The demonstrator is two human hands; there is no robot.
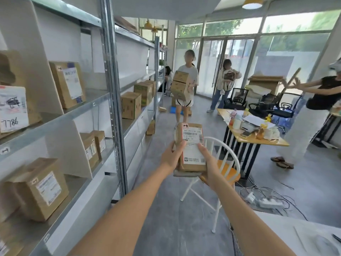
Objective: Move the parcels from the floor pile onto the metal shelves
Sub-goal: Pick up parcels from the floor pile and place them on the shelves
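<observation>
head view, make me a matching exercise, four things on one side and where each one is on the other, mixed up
Things:
1. small brown cardboard parcel with white barcode label
2. white box with 7786 handwritten on it
3. white power strip
4. white spindle-back chair with orange seat

Places:
A. on the grey floor
B. behind the held parcel
C. on the metal shelves, far left
D. between left hand and right hand

Pairs: 1-D, 2-C, 3-A, 4-B
</observation>
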